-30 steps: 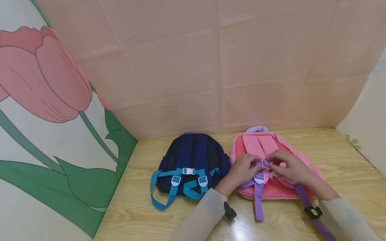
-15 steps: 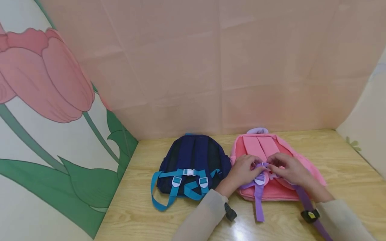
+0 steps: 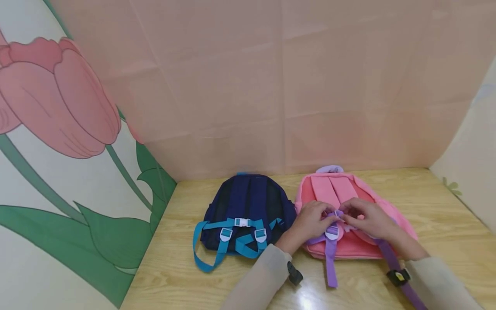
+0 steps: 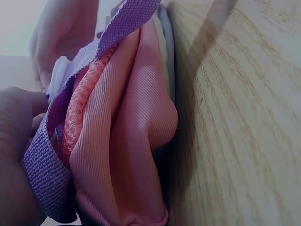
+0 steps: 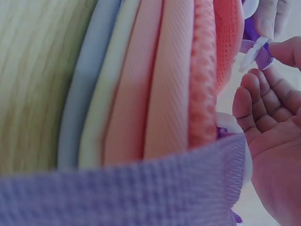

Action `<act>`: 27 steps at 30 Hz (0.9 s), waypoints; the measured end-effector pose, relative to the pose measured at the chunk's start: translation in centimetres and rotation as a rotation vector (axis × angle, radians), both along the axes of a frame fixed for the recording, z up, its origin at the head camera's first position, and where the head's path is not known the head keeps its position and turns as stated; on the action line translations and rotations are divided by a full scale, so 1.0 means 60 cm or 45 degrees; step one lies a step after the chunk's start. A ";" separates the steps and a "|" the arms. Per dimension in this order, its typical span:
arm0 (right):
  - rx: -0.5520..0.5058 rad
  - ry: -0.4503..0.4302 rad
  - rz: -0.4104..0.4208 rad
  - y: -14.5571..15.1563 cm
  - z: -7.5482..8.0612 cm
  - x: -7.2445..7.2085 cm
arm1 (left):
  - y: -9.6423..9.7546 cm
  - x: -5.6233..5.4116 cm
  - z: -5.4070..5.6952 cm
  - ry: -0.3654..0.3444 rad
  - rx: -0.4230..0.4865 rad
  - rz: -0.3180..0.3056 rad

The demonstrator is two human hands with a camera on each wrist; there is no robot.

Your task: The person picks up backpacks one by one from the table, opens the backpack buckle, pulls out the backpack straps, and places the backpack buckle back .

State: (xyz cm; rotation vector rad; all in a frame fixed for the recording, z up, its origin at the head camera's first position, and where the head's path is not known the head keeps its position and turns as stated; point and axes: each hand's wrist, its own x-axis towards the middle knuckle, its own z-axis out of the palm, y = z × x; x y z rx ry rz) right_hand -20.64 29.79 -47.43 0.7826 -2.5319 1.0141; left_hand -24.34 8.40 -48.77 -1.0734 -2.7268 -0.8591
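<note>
the pink backpack (image 3: 345, 189) lay on the wooden table (image 3: 174, 241), right of the navy backpack (image 3: 248, 196), with its strap side up. its long axis ran away from the person, the top leaning a little to the left; the lilac top handle (image 3: 329, 169) pointed toward the backdrop (image 3: 232, 107), and the base faced the person. the left hand (image 3: 309, 221) and the right hand (image 3: 370, 217) met over the lower half of the pack, each pinching the short purple webbing (image 3: 335, 214) between thumb and fingers. below the left fingers, a strap tail (image 3: 331, 267) hung from a white buckle (image 3: 332, 233) and pointed toward the person.

the fingers covered most of the pinched webbing. in the right wrist view a slim white piece (image 5: 256, 52) slanted across it, too blurred to name. the long purple strap (image 3: 389, 255) on the right passed by the right wrist and was cut off at the lower edge. in the left wrist view the left hand was dark, and its fingertips were hard to make out.
</note>
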 end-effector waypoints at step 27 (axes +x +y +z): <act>-0.079 -0.108 0.022 0.001 -0.005 -0.004 | -0.002 -0.003 -0.002 0.004 0.023 0.041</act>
